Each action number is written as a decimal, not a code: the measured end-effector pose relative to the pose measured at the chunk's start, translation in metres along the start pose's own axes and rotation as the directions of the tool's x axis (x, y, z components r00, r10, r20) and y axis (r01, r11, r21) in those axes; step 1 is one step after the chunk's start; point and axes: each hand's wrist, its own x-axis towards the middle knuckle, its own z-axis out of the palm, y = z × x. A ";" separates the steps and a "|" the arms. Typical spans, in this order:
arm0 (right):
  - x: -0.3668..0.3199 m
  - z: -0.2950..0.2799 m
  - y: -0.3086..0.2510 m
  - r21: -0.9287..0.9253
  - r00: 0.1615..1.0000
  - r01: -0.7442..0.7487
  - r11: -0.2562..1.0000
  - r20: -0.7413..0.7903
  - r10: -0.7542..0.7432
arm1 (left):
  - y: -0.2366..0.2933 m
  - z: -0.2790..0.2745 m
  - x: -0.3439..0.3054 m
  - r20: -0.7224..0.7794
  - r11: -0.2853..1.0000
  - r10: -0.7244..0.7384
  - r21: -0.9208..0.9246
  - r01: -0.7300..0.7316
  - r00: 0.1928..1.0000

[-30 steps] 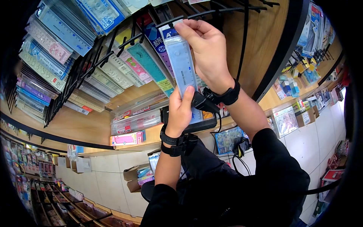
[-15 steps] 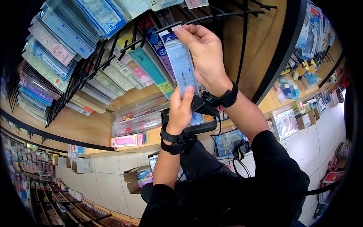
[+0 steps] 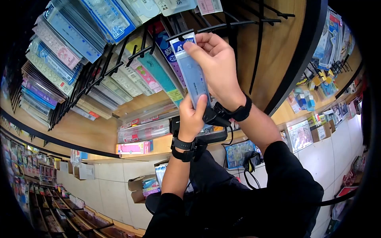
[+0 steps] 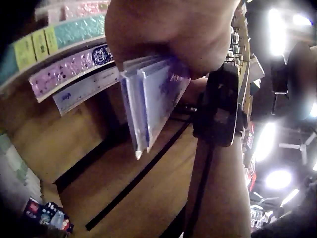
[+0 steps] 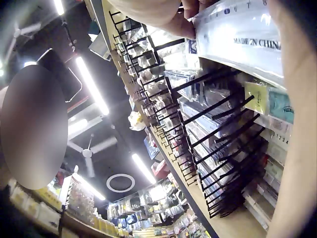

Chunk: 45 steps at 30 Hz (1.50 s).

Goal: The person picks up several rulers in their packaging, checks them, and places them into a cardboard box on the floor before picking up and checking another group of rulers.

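A packaged clear blue ruler (image 3: 193,77) with a dark blue header card (image 3: 182,43) lies lengthwise between both hands, its card at the tip of a black display hook. The left hand (image 3: 191,119) grips the lower part, thumb across the front. Below that hand, in the left wrist view, the ends of several packaged rulers (image 4: 158,99) stick out together. The right hand (image 3: 220,65) pinches the top at the card, thumb in front, its other fingers curled behind. "MADE IN CHINA" shows on the ruler (image 5: 233,39) in the right wrist view.
Beside the held rulers hang a teal ruler (image 3: 156,71) and a purple one (image 4: 69,74). More packaged rulers (image 3: 73,33) fill hooks at the upper left. Bare black hooks (image 5: 218,129) jut out near the right hand. Below are clear packages (image 3: 143,131) on the wooden shelf.
The right hand has slid slightly down toward the body, and more of the blue header card shows. The left hand keeps its grip lower down. The whole head view has shifted a little.
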 end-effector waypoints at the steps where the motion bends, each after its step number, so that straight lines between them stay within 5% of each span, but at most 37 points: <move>1: -0.002 0.001 -0.001 -0.011 1.000 -0.011 1.000 -0.007 0.011 | 0.002 0.000 -0.001 0.005 0.996 0.010 0.084 -0.010 1.000; 8: -0.001 0.003 -0.007 0.197 0.983 -0.186 0.963 0.027 0.184 | 0.008 -0.001 -0.004 -0.012 0.991 0.053 0.127 -0.051 0.999; 14: 0.001 0.003 -0.006 0.263 0.983 -0.182 0.947 0.032 0.180 | 0.011 -0.005 -0.003 0.049 0.999 -0.015 0.037 0.013 0.999; 16: 0.001 0.003 -0.006 0.244 0.986 -0.168 0.955 0.022 0.167 | 0.020 -0.002 0.012 -0.101 0.964 0.208 0.188 -0.187 0.973; 20: 0.000 0.003 -0.006 0.195 0.993 -0.112 0.974 -0.013 0.117 | 0.058 0.003 0.053 -0.345 0.958 0.288 0.101 -0.269 0.893; 27: 0.000 0.002 -0.007 0.058 0.998 -0.021 0.998 -0.053 0.024 | 0.074 0.008 0.078 -0.355 0.971 0.235 0.036 -0.238 0.905; 33: 0.001 0.000 0.000 0.189 0.995 -0.068 0.980 -0.057 0.080 | 0.062 0.016 0.086 -0.438 0.969 0.209 -0.031 -0.246 0.874; 40: 0.025 -0.012 0.036 0.101 0.996 -0.015 0.995 -0.091 0.024 | 0.039 0.008 0.094 -0.504 0.977 0.143 -0.067 -0.204 0.852; 43: 0.043 -0.007 0.047 -0.064 0.983 0.092 0.994 -0.152 -0.101 | 0.037 -0.021 0.041 -0.468 0.988 -0.045 -0.150 -0.030 0.882; 45: 0.050 -0.007 0.052 -0.111 0.987 0.059 0.992 -0.141 -0.075 | 0.038 -0.063 -0.017 -0.316 0.979 -0.179 -0.149 0.138 0.932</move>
